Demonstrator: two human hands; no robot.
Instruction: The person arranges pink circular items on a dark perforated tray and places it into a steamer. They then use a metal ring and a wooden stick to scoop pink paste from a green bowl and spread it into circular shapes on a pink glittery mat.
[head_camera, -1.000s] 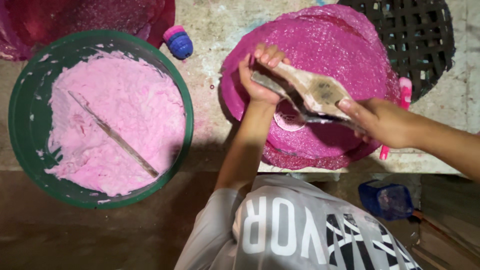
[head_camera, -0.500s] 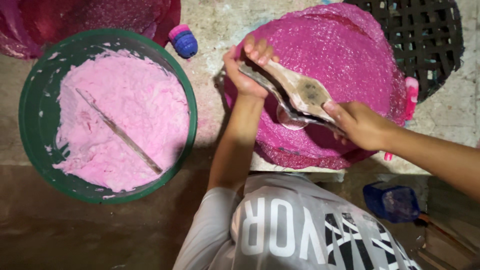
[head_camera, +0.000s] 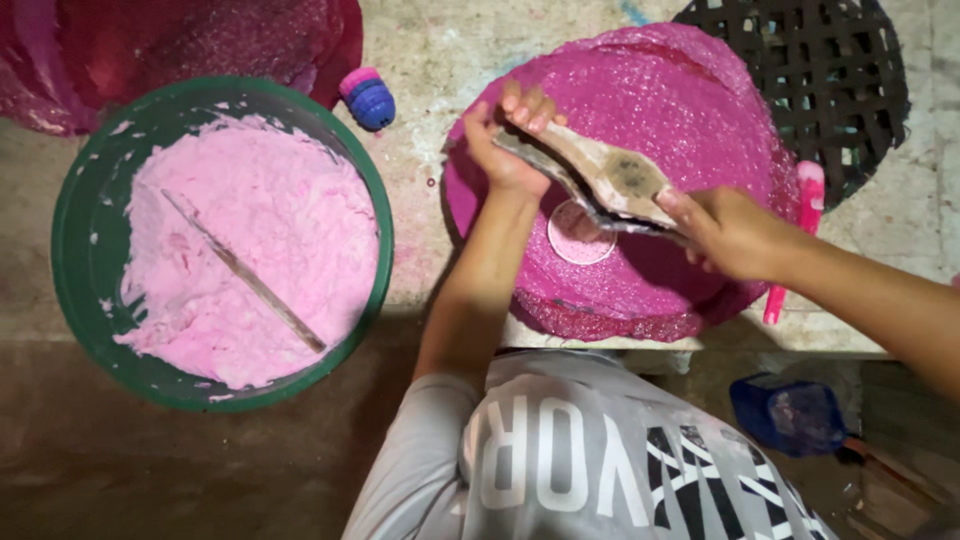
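My left hand (head_camera: 507, 140) grips the far end of a worn, tan wooden paddle-shaped tool (head_camera: 600, 178). My right hand (head_camera: 728, 232) grips its near end. Both hold it just above a stack of round, glittery magenta sheets (head_camera: 690, 110). A small pale pink disc (head_camera: 577, 232) lies on the top sheet under the tool. To the left stands a green basin (head_camera: 80, 300) filled with pale pink paste (head_camera: 250, 220), with a thin stick (head_camera: 245, 275) lying across the paste.
A small blue and pink bottle (head_camera: 368, 98) lies between basin and stack. A dark woven round mat (head_camera: 830, 70) is at the top right, a pink stick (head_camera: 795, 240) beside the stack, a blue container (head_camera: 790, 415) at the lower right, and dark red sheets (head_camera: 200, 40) at the top left.
The view has shifted slightly. Both hands keep hold of the wooden tool, which has turned a little above the magenta sheets, uncovering the pale pink disc below.
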